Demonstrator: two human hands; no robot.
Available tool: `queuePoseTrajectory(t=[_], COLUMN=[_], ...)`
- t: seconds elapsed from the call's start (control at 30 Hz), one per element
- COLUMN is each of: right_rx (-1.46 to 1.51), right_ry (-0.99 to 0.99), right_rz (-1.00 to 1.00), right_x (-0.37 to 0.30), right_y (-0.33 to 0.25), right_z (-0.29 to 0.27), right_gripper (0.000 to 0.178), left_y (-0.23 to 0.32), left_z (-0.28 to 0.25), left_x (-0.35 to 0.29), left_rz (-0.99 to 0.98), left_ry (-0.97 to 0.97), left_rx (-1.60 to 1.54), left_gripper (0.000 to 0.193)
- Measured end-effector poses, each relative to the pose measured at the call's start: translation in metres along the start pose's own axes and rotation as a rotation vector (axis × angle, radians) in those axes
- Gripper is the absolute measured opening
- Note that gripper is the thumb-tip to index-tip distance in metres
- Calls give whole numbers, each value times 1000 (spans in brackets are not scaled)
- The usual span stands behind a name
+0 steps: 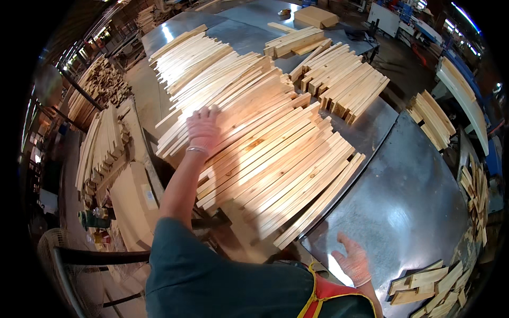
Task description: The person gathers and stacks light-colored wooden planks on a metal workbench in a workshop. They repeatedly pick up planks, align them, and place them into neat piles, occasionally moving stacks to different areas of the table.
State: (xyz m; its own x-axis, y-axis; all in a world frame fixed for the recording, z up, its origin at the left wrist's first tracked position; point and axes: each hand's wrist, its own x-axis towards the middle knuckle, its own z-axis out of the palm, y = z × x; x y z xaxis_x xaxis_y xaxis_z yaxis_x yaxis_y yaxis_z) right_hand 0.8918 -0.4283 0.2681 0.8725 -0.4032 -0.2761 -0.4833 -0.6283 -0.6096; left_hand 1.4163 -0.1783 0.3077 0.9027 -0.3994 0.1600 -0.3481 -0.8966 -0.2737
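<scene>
Long pale wooden strips (281, 169) lie side by side in a wide layer on a metal table. My left hand (203, 129), in a thin glove with a band at the wrist, rests on the strips near their left ends. Its fingers are stretched out, and it grips nothing I can see. My right hand (352, 262), also gloved, is low at the right, over or on the bare metal tabletop (408, 180). Its fingers are apart and hold nothing. The nearest strip (321, 201) lies slightly apart from the others, up and left of that hand.
Shorter strips (352, 87) are stacked farther back, with a cardboard box (316, 17) beyond them. Short offcuts (429, 283) lie at the lower right. On the left are more stacked boards (101, 143), a cardboard sheet (130, 199) and a wire-guarded fan (79, 270).
</scene>
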Motion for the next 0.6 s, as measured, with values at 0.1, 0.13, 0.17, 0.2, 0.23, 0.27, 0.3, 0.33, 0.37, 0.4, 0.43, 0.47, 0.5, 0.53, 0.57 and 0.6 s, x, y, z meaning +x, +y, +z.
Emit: queuePoseTrajectory(t=[0.1,0.13,0.17,0.2,0.23,0.27,0.3,0.33,0.37,0.4,0.43,0.47,0.5,0.53,0.57,0.6], right_rx=[113,108,104,100,109,115,124,119,118,119,146,173,202,209,219,220], right_ry=[-18,-13,-8,-2,-13,-24,-34,-25,-15,-3,4,32,64,90,126,151], right_rz=[93,93,94,95,123,145,169,173,186,201,173,168,164,241,321,358], right_x=[-12,-17,-22,-27,-31,-34,-38,-42,-50,-58,-66,-76,-87,-104,-118,-130], right_y=[7,11,18,22,23,22,23,26,31,37,45,57,69,77,87,104], right_z=[10,12,15,18,20,20,21,22,23,26,26,25,23,17,12,12], right_gripper=[62,62,63,63,63,63,63,63,62,62,61,61,60,60,60,61], left_y=[-13,-13,-14,-16,-18,-24,-27,-22,-15,-14,-17,-19,-29,4,37,55], left_z=[24,25,26,27,27,29,32,30,29,35,47,56,60,52,39,31], left_x=[1,1,0,0,2,4,6,10,12,17,21,28,33,34,29,13], left_rz=[5,26,51,78,107,138,96,64,41,56,75,181,179,219,283,333], left_ry=[-9,40,57,74,96,178,132,86,39,146,257,391,323,226,185,183], left_rx=[-26,-21,-32,-43,-55,-46,-34,-25,-14,16,46,95,122,128,151,192], left_gripper=[91,89,85,80,77,74,73,73,72,62,52,47,51,56,60,65])
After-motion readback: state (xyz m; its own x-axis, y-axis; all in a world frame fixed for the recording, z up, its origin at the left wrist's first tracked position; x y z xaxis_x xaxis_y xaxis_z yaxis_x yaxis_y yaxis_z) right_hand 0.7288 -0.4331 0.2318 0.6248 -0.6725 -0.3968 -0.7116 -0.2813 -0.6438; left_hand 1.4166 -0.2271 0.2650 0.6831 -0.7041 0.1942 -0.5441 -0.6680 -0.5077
